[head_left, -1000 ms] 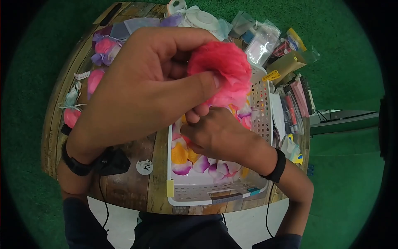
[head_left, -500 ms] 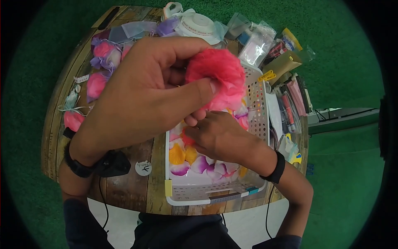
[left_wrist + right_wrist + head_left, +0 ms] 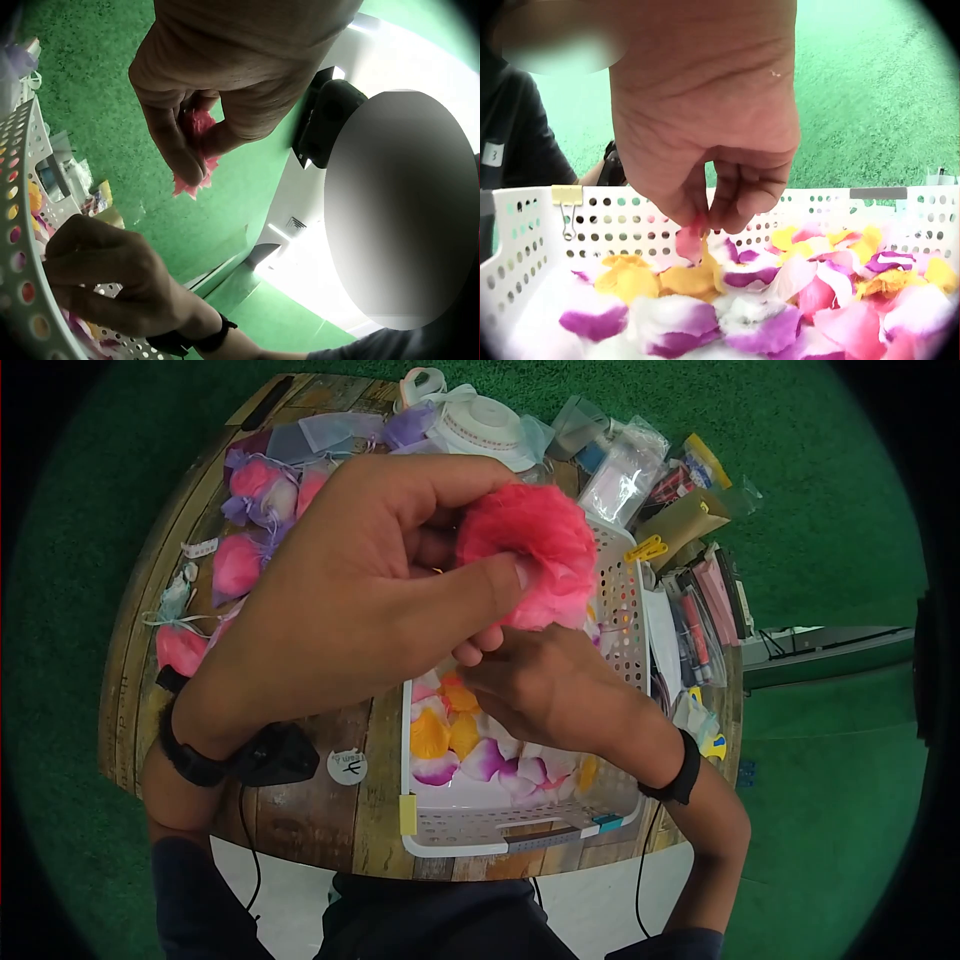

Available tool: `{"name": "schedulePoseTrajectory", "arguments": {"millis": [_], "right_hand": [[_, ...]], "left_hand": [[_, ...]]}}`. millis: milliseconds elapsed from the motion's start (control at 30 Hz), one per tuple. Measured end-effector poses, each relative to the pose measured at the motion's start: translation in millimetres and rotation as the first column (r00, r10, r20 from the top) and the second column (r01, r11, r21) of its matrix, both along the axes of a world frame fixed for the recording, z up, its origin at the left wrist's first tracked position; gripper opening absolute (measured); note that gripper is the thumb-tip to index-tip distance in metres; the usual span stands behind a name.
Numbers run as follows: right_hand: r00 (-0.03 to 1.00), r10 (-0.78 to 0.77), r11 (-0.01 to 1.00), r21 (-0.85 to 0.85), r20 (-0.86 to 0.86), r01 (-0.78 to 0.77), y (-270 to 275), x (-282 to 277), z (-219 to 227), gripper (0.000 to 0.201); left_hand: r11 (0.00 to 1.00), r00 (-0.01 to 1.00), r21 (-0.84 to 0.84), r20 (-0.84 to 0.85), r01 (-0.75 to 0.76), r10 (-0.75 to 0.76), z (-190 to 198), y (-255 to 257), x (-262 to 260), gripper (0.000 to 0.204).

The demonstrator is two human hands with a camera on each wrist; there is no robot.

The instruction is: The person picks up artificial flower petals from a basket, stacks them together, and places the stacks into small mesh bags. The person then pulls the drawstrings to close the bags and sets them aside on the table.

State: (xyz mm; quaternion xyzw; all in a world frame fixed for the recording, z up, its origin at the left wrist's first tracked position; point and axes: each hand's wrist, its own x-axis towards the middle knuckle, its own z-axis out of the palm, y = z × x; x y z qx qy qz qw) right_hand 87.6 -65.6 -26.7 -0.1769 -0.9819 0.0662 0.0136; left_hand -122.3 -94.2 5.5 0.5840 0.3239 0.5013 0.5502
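My left hand (image 3: 330,600) holds a ruffled bunch of pink artificial petals (image 3: 530,535) between thumb and fingers, raised over the white basket (image 3: 407,760). In the left wrist view the same pink bunch (image 3: 199,124) shows edge-on in the pinch. Lower down, my right hand (image 3: 560,690) reaches into the basket, beneath the bunch in the head view. Close up in the right wrist view, its thumb and fingertips pinch a pink petal (image 3: 689,244), with a yellow petal (image 3: 710,262) right at the tips. Loose purple-and-white, yellow and pink petals lie below.
Pink-filled mesh pouches (image 3: 236,565) lie along the table's left side. Ribbon rolls (image 3: 480,425) and plastic packs (image 3: 625,470) crowd the back. A yellow clip (image 3: 646,548) sits on the basket's right rim, and a round label (image 3: 347,767) lies left of the basket.
My left hand and its pink bunch sit slightly lower in the head view than a second ago. The right hand has shifted a little to the right, showing more of an orange petal.
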Motion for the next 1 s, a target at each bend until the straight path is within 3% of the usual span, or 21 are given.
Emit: {"name": "schedulePoseTrajectory", "arguments": {"millis": [67, 133, 167, 233, 267, 333, 400, 500, 567, 600, 667, 1000], "right_hand": [[0.999, -0.039, 0.998, -0.048, 0.006, 0.039, 2.2, 3.5, 13.9, 0.007], [0.983, -0.050, 0.994, -0.107, -0.178, 0.031, 4.4, 9.4, 25.3, 0.011], [0.984, -0.049, 0.994, -0.106, -0.174, 0.031, 5.7, 12.8, 31.8, 0.011], [0.965, -0.066, 0.951, -0.308, -0.253, -0.016, 7.9, 18.8, 45.4, 0.015], [0.966, -0.066, 0.952, -0.307, -0.251, -0.015, 7.4, 20.5, 52.6, 0.015], [0.916, -0.106, 0.855, -0.506, -0.388, -0.116, 4.4, 22.5, 68.4, 0.013], [0.904, -0.143, 0.833, -0.542, -0.403, -0.110, -1.1, 20.9, 81.5, 0.013], [0.869, -0.166, 0.889, -0.451, -0.467, -0.072, -6.2, 14.0, 84.2, 0.010], [0.910, -0.138, 0.966, -0.257, -0.390, 0.036, -8.9, 12.5, 82.7, 0.011], [0.911, -0.139, 0.966, -0.255, -0.389, 0.039, -9.0, 11.3, 82.1, 0.011], [0.926, -0.137, 0.991, -0.061, -0.353, 0.123, -8.5, 9.3, 80.9, 0.016], [0.922, -0.122, 0.985, 0.072, -0.367, 0.159, -9.1, 11.2, 77.5, 0.029]], "left_hand": [[0.999, 0.999, 0.011, 0.022, 0.038, -0.039, 0.2, 1.7, -0.5, 0.030], [0.999, 0.998, -0.012, 0.035, 0.045, -0.044, -1.5, 3.5, -0.1, 0.030], [0.998, 0.998, -0.035, 0.045, 0.051, -0.050, -2.6, 4.3, 0.3, 0.029], [0.997, 0.997, -0.046, 0.061, 0.056, -0.053, -4.4, 5.5, 1.4, 0.028], [0.996, 0.996, -0.060, 0.074, 0.063, -0.058, -5.3, 6.0, 2.1, 0.027], [0.996, 0.994, -0.046, 0.080, 0.080, -0.076, -7.4, 6.9, 2.4, 0.025], [0.995, 0.992, -0.029, 0.086, 0.094, -0.091, -6.1, 6.1, 4.4, 0.023], [0.994, 0.996, -0.088, 0.062, 0.062, -0.057, -2.9, 1.3, 7.8, 0.022], [0.989, 0.992, -0.074, 0.026, 0.125, -0.123, -7.1, 0.9, 7.5, 0.024], [0.989, 0.992, -0.072, 0.028, 0.127, -0.125, -7.3, -0.8, 9.2, 0.024], [0.992, 0.992, -0.067, -0.061, 0.108, -0.112, -7.8, -4.6, 12.2, 0.027], [0.980, 0.980, -0.146, -0.133, 0.131, -0.151, -3.3, -4.7, 11.7, 0.031]]}}
